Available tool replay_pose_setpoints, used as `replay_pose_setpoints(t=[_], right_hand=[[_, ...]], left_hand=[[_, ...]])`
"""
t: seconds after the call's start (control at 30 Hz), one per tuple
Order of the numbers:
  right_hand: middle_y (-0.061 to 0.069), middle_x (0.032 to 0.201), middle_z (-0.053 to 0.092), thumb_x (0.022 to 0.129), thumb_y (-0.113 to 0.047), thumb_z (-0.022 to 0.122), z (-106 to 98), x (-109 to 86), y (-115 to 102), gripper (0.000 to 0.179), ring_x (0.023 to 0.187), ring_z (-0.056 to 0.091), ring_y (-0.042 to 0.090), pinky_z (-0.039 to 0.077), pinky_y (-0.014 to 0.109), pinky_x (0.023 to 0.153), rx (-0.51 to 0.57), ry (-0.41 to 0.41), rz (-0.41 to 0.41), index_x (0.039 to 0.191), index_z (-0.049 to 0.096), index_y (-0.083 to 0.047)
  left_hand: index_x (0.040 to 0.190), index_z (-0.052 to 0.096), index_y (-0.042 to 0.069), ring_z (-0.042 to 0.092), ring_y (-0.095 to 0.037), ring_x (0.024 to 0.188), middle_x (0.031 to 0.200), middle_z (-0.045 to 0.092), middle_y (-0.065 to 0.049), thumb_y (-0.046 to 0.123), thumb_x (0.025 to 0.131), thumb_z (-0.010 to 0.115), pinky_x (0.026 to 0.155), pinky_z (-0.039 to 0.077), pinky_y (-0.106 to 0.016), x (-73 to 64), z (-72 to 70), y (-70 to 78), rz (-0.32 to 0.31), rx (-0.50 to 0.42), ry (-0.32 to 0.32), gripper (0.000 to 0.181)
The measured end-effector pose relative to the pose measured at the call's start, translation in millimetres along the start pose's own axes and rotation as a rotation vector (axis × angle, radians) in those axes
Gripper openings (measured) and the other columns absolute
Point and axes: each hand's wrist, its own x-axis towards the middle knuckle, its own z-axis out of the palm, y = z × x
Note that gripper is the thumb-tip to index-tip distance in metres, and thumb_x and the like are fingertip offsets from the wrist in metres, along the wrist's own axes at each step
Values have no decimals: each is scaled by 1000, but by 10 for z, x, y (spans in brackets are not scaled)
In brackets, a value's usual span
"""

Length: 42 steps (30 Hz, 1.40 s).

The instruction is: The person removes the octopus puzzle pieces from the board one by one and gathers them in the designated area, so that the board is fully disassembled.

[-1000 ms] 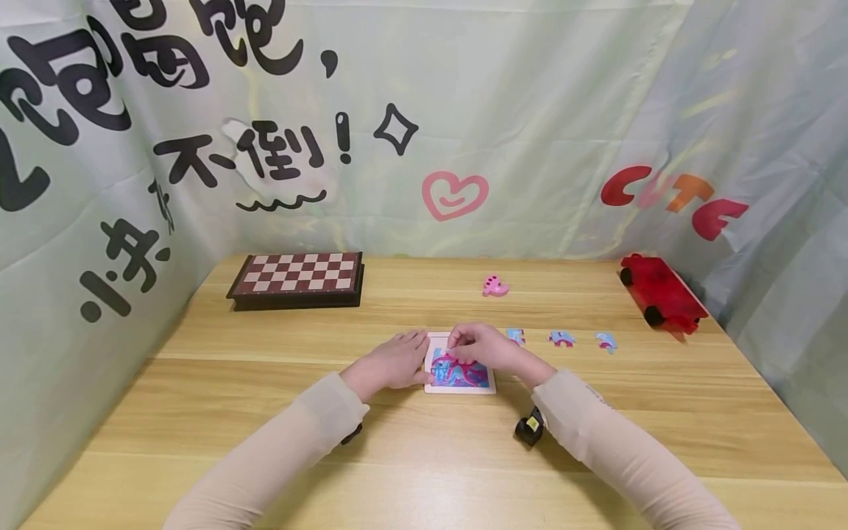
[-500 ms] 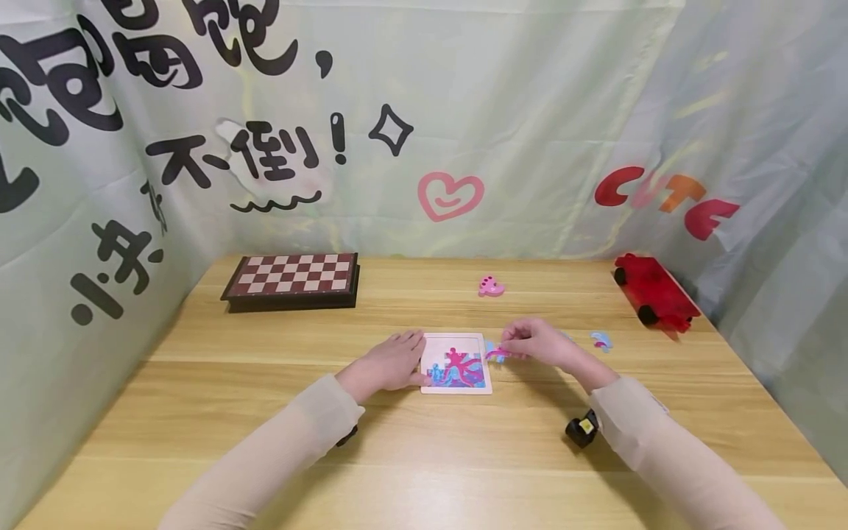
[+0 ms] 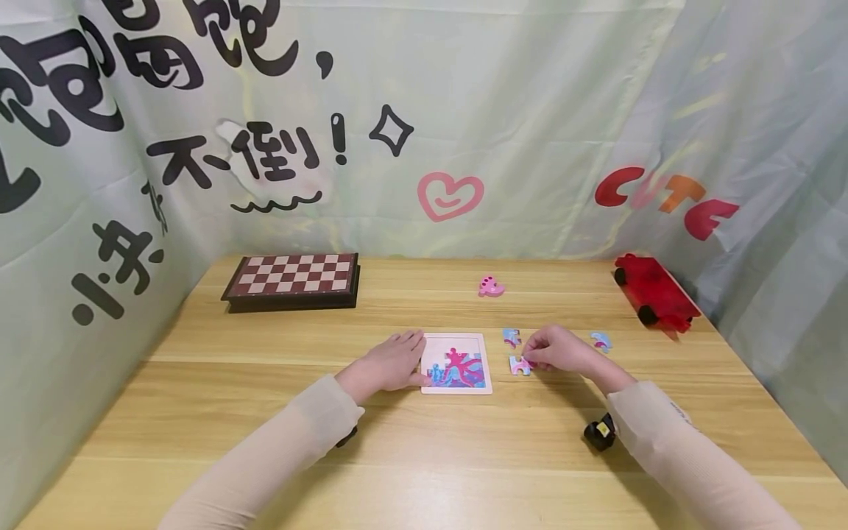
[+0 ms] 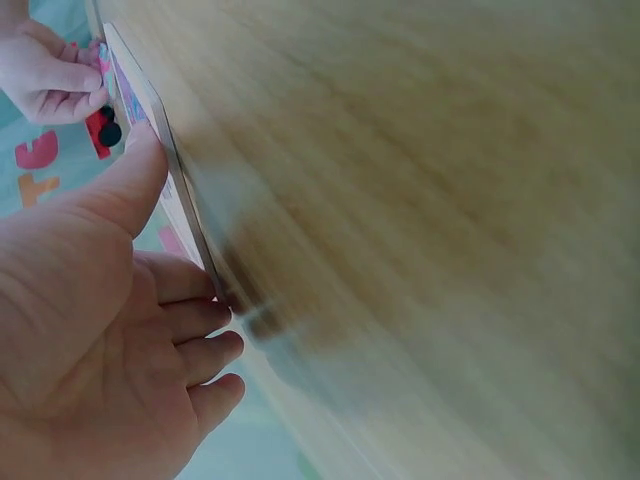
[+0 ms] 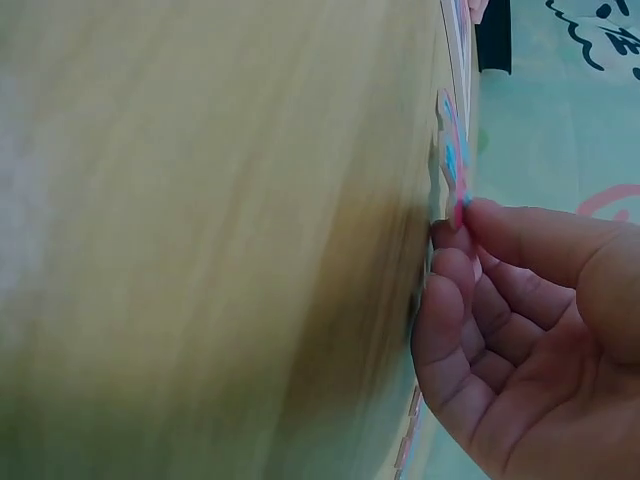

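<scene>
My left hand (image 3: 387, 362) rests at the left edge of a small white puzzle tray (image 3: 439, 343), fingers straight and thumb (image 4: 140, 178) on its near left corner. Joined pink and blue pieces (image 3: 461, 374) fill the lower part of the tray. To the right of the tray, my right hand (image 3: 563, 350) pinches a pink and light-blue puzzle piece (image 5: 453, 165) between thumb and fingers, low over the table. Behind the held piece lies one loose puzzle piece (image 3: 511, 337); another blue piece (image 3: 601, 341) is to the right of that hand.
A folding chessboard (image 3: 294, 282) stands at the back left of the wooden table (image 3: 424, 471). At the back are a pink spotted toy piece (image 3: 490, 286) and, further right, a red toy car (image 3: 654, 292). A printed curtain (image 3: 530, 132) hangs behind.
The right hand has moved right, from over the tray to the table beside it, carrying the puzzle piece out and down. The left hand stays at the tray's edge.
</scene>
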Motion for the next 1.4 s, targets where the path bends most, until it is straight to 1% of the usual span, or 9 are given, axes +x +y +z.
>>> replay_pose_setpoints(t=[0.43, 0.6, 0.73, 0.8, 0.9, 0.97, 1.07, 1.3, 1.4], right_hand=[[1, 61, 52, 88, -4, 58, -6, -8, -35, 12, 56, 47, 12, 44, 26, 50, -25, -15, 24, 78, 63, 0], [3, 61, 52, 90, -8, 58, -20, 18, -93, 11, 54, 45, 14, 39, 25, 48, -30, -2, 15, 83, 64, -1], [5, 62, 51, 90, -10, 58, -4, 67, -197, 11, 53, 42, 13, 36, 25, 46, -35, 17, -28, 89, 64, 0], [3, 66, 54, 89, -12, 60, 26, 99, -260, 12, 56, 44, 13, 39, 25, 49, -58, 28, -62, 91, 64, -1], [0, 75, 59, 88, -13, 63, 98, 154, -361, 12, 64, 50, 13, 44, 28, 57, -95, 40, -115, 93, 65, -2], [-1, 80, 61, 87, -13, 63, 157, 197, -423, 13, 69, 53, 14, 46, 29, 62, -118, 35, -150, 94, 65, -2], [0, 83, 61, 87, -10, 63, 254, 256, -511, 14, 72, 55, 15, 48, 29, 63, -111, 11, -176, 97, 65, -2], [-1, 80, 59, 84, -4, 65, 460, 365, -646, 17, 70, 53, 13, 48, 26, 61, -126, -34, -223, 100, 64, 0], [-1, 77, 57, 84, -2, 65, 516, 386, -681, 18, 68, 52, 13, 47, 26, 61, -134, -49, -225, 101, 63, 1]], left_hand=[[143, 25, -3, 16, -26, 137, 150, 18, -15, 50, 91, 45, 110, 14, -36, 3, -15, -3, -6, -1, -4, 77], [143, 25, -4, 16, -27, 137, 150, 17, -16, 50, 91, 46, 110, 14, -37, -2, -17, -4, -7, -6, -1, 77], [143, 25, -4, 15, -27, 137, 150, 17, -16, 50, 91, 46, 110, 14, -37, -2, -10, -7, -3, -4, 0, 77], [143, 25, -4, 15, -27, 137, 150, 17, -16, 50, 91, 46, 110, 14, -37, 0, -5, -7, -2, -5, 1, 77], [143, 25, -4, 15, -27, 137, 150, 17, -16, 50, 91, 46, 110, 14, -37, 0, -2, -6, -2, -7, 2, 77], [143, 25, -4, 15, -27, 137, 150, 17, -16, 50, 91, 46, 110, 14, -37, 3, 0, -4, -3, -11, 2, 77], [143, 25, -4, 15, -27, 137, 150, 17, -16, 50, 92, 46, 110, 14, -37, 5, 0, -1, -4, -13, 3, 77], [142, 25, -4, 15, -27, 137, 149, 18, -16, 50, 91, 46, 110, 14, -37, 8, -4, 6, -5, -14, 2, 78], [142, 25, -4, 16, -27, 137, 149, 18, -16, 51, 91, 46, 110, 15, -37, 10, -6, 7, -8, -8, -2, 78]])
